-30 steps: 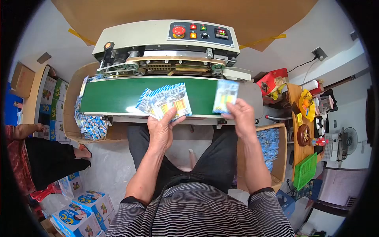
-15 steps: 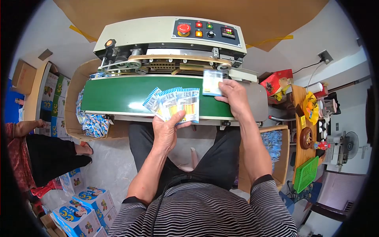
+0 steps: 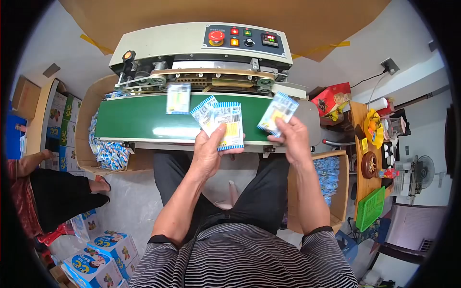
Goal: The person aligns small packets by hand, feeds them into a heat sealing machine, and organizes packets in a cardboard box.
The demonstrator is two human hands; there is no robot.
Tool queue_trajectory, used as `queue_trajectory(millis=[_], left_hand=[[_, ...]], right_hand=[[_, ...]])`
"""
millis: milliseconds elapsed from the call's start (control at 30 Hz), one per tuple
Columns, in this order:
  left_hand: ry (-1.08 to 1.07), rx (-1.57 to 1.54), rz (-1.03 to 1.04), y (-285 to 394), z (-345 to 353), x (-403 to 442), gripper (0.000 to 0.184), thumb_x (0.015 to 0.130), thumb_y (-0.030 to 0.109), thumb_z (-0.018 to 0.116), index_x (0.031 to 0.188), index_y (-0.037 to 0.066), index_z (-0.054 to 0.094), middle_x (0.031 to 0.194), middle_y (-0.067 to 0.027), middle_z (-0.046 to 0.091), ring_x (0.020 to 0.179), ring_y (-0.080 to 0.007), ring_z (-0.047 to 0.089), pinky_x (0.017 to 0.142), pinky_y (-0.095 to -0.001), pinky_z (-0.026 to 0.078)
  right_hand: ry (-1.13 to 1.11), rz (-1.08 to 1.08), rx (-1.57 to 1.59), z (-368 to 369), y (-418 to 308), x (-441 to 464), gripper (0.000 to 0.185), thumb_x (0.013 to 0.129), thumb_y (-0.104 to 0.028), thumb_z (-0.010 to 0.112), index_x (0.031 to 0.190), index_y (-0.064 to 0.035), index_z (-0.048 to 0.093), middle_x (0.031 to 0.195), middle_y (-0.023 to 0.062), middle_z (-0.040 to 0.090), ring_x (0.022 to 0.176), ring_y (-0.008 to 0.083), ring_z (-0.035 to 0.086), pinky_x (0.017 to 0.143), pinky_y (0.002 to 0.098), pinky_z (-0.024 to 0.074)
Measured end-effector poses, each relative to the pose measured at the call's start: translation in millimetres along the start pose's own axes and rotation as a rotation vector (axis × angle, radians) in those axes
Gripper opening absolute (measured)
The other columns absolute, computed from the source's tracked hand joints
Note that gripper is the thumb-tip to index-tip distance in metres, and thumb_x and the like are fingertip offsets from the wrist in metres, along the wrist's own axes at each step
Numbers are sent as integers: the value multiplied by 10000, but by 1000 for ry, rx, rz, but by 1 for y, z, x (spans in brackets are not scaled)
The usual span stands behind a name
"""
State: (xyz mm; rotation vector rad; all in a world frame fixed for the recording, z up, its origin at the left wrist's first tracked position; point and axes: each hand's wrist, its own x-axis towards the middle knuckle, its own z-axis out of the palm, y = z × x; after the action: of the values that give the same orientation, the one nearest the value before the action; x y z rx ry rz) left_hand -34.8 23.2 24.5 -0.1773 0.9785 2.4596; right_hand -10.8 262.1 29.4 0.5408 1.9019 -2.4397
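My left hand (image 3: 210, 146) pinches a small fan of blue-edged plastic packets (image 3: 229, 126) under its thumb, over the front edge of the green conveyor belt (image 3: 139, 120). Between the fingers of my right hand (image 3: 294, 139) is a single packet (image 3: 278, 113), tilted, near the belt's right end. Another packet (image 3: 178, 99) stands with its top edge at the sealing machine (image 3: 163, 53), left of my hands and touching neither. The machine's panel has a red stop button and a lit display.
An open carton (image 3: 91, 129) of packets stands at the left, another carton (image 3: 340, 192) of packets at the right. Printed boxes (image 3: 96, 266) are stacked lower left, near another person's legs (image 3: 67, 197). A wooden table (image 3: 360, 158) with a green basket (image 3: 370, 211) is at right.
The packet that my right hand held at the machine is released and has travelled left along the belt. My right hand has drawn back toward me and now holds another packet; the left fan has fewer.
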Motion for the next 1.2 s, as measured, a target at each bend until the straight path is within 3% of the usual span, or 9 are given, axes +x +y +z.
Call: queue_trajectory(millis=[100,500,633,733,767,833,967,1100,1200], left_hand=[[-23,97,33,-2,-10,5,372,1012,124,641,1340,-27,554,1216,-119,686,997,-209,721,759,-354,665],[123,87,212,-13,-18,15,380,951,58,720,1301,-12,591,1197,-100,697,1048,-178,699,913,-324,582],[168,67,259,-12,-15,17,387,928,35,739,1287,-7,599,1190,-93,701,1030,-169,696,916,-319,569],[166,61,273,-11,-14,17,390,921,21,740,1284,-2,602,1188,-92,701,1023,-161,693,919,-313,563],[165,59,269,-13,-14,16,391,917,13,741,1283,0,603,1187,-91,700,1019,-157,692,921,-310,559],[160,68,255,-22,-12,13,379,926,22,733,1281,1,603,1181,-89,701,1024,-160,692,912,-316,568],[136,55,206,-25,1,8,342,955,52,706,1277,2,604,1163,-85,701,1026,-170,697,869,-334,598],[130,14,101,-13,3,0,312,983,87,677,1273,-2,602,1144,-83,703,997,-183,709,793,-345,631],[101,67,44,-10,-2,1,301,999,108,659,1270,-8,599,1130,-85,706,971,-191,719,743,-350,646]], right_hand=[[111,-6,-90,-26,-6,26,274,997,-154,665,1216,10,669,1094,98,739,886,154,736,655,266,647],[-16,130,-301,-2,-6,77,294,981,-195,693,1193,11,690,1063,91,738,882,145,727,657,248,631],[-16,78,-301,28,0,71,313,982,-206,698,1205,13,688,1051,85,735,894,144,716,713,267,618],[169,-339,-465,45,7,30,331,987,-216,697,1221,19,680,1036,72,729,914,136,701,782,285,595],[167,-340,-466,52,9,18,331,987,-216,697,1221,19,680,1036,72,729,914,136,701,782,285,595],[-164,-32,-57,61,11,-6,351,1006,-205,671,1265,30,651,1065,76,728,940,139,696,832,291,573],[-256,22,-227,47,27,-8,325,1021,-181,637,1276,21,643,1103,92,732,940,159,716,789,295,603],[-41,-32,-15,28,20,-6,287,1025,-164,620,1251,10,656,1113,102,735,934,171,731,732,296,632],[87,-71,-107,-8,-3,14,259,1022,-162,622,1216,2,675,1090,96,739,924,163,736,688,293,647]])
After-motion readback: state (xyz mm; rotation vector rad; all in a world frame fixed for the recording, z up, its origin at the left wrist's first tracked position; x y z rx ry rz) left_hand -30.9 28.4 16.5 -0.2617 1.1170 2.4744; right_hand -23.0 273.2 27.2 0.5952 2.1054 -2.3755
